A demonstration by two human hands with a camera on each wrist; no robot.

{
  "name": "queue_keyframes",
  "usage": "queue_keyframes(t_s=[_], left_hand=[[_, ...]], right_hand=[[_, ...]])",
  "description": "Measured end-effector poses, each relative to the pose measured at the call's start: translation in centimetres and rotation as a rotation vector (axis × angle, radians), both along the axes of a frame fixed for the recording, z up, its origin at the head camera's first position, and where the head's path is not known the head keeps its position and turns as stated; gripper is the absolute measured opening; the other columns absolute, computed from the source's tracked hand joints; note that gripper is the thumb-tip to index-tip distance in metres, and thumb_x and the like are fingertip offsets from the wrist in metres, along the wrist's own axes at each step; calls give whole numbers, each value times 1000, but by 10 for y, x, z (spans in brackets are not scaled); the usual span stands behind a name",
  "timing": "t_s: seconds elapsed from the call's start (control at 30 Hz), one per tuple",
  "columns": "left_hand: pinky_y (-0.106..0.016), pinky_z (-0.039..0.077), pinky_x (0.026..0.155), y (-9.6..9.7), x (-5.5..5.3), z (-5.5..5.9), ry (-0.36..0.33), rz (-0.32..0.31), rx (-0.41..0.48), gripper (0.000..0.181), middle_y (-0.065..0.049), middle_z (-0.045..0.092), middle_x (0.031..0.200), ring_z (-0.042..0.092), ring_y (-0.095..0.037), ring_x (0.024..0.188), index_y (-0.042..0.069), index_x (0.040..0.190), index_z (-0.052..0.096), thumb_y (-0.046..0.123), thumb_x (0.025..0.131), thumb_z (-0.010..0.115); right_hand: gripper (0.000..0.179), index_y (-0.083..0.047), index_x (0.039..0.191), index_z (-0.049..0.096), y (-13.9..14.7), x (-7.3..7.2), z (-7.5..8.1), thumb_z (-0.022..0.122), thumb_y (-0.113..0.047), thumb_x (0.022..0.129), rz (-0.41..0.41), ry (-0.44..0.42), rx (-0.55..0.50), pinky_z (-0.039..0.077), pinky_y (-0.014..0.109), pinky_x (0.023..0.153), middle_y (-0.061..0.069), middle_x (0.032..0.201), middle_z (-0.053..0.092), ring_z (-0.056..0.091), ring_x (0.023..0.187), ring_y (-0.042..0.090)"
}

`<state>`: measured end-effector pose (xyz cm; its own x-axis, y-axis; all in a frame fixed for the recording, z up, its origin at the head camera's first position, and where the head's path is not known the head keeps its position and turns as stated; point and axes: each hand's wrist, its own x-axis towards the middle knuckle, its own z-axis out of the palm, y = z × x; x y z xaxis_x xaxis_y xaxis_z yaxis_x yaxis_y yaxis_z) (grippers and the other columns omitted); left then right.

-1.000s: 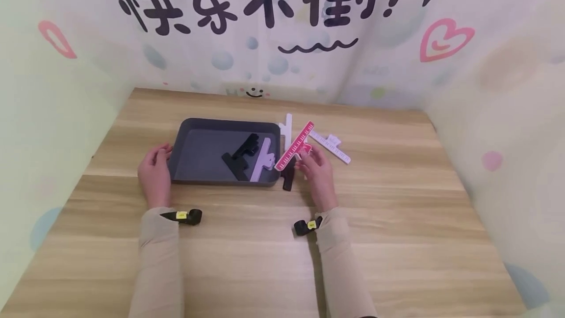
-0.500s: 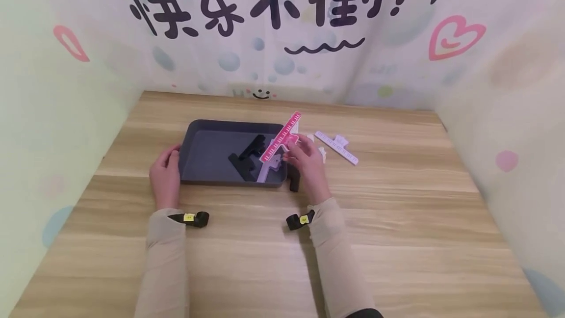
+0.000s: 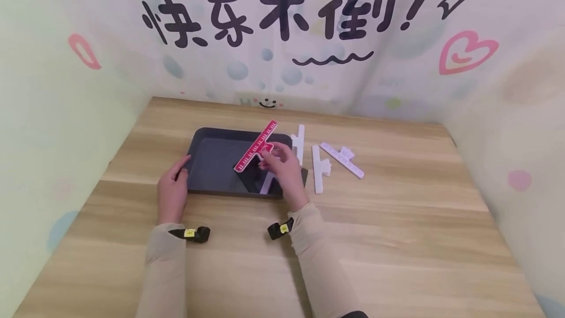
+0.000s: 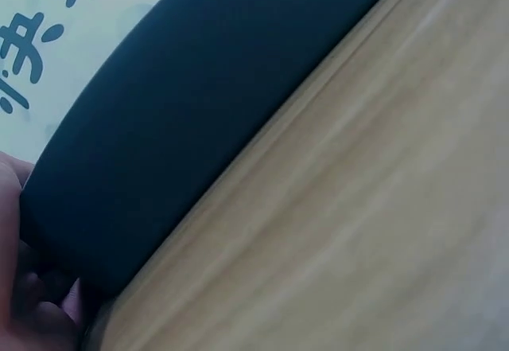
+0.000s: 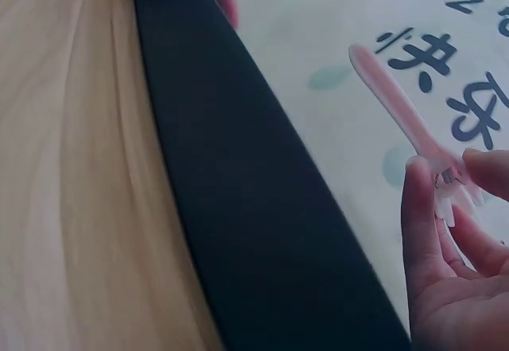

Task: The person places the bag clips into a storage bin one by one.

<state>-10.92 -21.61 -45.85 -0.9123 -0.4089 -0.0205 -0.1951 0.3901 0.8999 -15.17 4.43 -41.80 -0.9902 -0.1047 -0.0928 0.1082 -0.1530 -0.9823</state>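
My right hand pinches a pink-red bulldog clip with a white keyboard pattern, held tilted over the right half of the dark grey tray. In the right wrist view, thumb and fingers squeeze the handles of the clip above the tray's wall. At the tray's left end, my left hand grips the rim; the left wrist view shows fingers curled around the corner of the tray. Inside lie a black clip and a lilac clip, partly hidden by the right hand and pink clip.
To the right of the tray, two white clips and a pale lilac clip lie on the wooden table. A black clip shows partly beside the right hand. A printed curtain closes off the back.
My right hand has carried the pink clip leftward from the tray's right edge to over its inside, uncovering a white clip on the table. My left hand stays at the tray's left end.
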Motion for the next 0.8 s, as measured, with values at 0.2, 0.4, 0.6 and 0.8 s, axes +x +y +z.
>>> queue_keyframes(t_s=[0.2,0.4,0.6,0.8], left_hand=[[-31,34,88,-1,4,0,-15,20,-3,31,13,43,131,41,-7,112,41,121,52,32,94,39],[-28,34,77,0,3,-4,-5,34,-8,29,14,47,128,46,-10,94,45,117,52,34,94,39],[-30,35,90,-2,1,-2,9,25,-22,30,12,46,129,43,-7,110,40,120,53,34,94,40],[-31,32,98,-1,-4,-1,3,8,-12,32,11,46,130,38,-6,120,36,121,54,39,92,41]], right_hand=[[44,-12,115,54,-16,6,-8,68,-30,78,32,-1,53,52,32,70,10,95,58,63,75,23],[43,-14,114,54,-18,6,-9,69,-30,77,36,-6,81,52,32,69,9,95,58,63,76,23],[45,-13,114,52,-19,2,-10,68,-32,77,82,-6,93,52,31,71,10,96,58,62,78,22],[43,-16,115,52,-18,1,-12,66,-34,79,85,-2,142,52,30,71,8,96,59,62,78,21]])
